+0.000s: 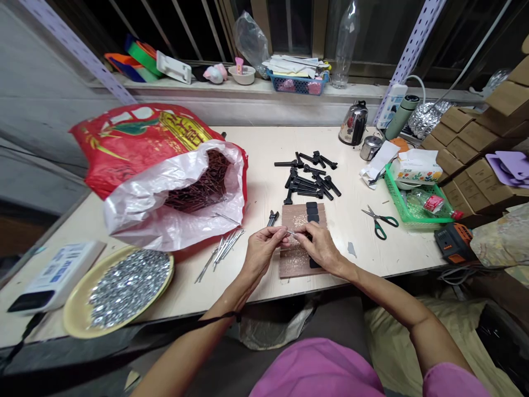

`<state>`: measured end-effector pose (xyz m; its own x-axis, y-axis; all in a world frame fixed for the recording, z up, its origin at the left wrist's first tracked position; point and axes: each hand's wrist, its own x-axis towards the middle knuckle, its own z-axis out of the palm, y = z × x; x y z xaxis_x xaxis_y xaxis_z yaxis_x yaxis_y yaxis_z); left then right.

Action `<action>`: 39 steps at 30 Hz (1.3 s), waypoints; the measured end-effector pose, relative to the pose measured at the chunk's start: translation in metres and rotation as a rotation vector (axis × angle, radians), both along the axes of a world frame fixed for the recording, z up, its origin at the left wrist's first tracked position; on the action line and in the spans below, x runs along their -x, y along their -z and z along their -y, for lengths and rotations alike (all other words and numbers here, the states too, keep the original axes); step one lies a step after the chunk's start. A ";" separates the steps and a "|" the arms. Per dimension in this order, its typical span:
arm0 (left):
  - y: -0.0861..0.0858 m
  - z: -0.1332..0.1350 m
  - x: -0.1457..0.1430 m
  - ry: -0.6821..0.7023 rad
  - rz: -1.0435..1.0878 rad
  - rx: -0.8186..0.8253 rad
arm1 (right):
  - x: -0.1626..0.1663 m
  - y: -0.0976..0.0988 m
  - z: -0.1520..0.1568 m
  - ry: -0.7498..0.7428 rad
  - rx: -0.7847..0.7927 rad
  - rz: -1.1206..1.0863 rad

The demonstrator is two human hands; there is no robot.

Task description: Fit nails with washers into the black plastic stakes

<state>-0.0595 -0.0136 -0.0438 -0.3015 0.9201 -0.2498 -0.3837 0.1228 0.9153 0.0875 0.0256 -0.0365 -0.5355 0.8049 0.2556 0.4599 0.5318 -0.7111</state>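
Note:
My left hand (266,245) and my right hand (318,245) meet over a brown board (295,270). Both are closed in a pinch, with a small thin silvery metal piece (291,233) between their fingertips; its exact kind is too small to tell. Several flat black pads (312,210) lie in a column on the board, partly covered by my right hand. Just beyond my left hand is a black plastic part (273,218). Farther back, a loose pile of black plastic parts (306,182) lies on the table. Long silvery metal rods (226,248) rest left of my left hand.
An open red bag (140,146) full of thin dark rods (198,190) lies at left. Before it stand a yellow plate (74,317) of shiny small metal pieces and a white device (58,275). Scissors (378,220), a green basket (413,218) and a kettle (354,124) stand right.

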 end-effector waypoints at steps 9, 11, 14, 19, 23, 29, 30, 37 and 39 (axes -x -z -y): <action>-0.005 0.000 0.003 -0.010 -0.004 -0.003 | 0.000 -0.010 -0.003 -0.066 0.113 -0.034; -0.006 0.001 0.003 -0.007 0.004 0.007 | 0.000 -0.015 -0.006 -0.101 0.254 -0.019; -0.005 0.001 0.004 -0.005 0.046 0.022 | 0.001 -0.017 -0.006 -0.067 0.254 -0.031; -0.002 0.001 0.005 0.011 0.092 0.017 | 0.006 -0.008 -0.001 -0.017 -0.032 0.010; 0.000 0.001 0.005 0.022 0.083 0.019 | 0.005 -0.001 0.002 -0.016 -0.201 0.102; 0.002 -0.001 0.003 0.006 0.069 0.005 | 0.004 -0.002 0.000 -0.001 -0.071 0.012; 0.001 -0.001 0.003 0.004 0.069 0.003 | 0.004 -0.003 -0.001 -0.003 -0.044 -0.003; -0.001 -0.001 0.000 -0.001 0.073 0.002 | 0.003 -0.010 -0.005 -0.010 0.096 -0.062; 0.000 -0.001 0.000 0.001 0.056 -0.007 | 0.003 -0.012 -0.005 -0.051 0.139 -0.040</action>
<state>-0.0592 -0.0127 -0.0434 -0.2868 0.9222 -0.2595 -0.4340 0.1164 0.8934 0.0847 0.0309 -0.0244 -0.5679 0.8062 0.1658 0.4045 0.4488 -0.7968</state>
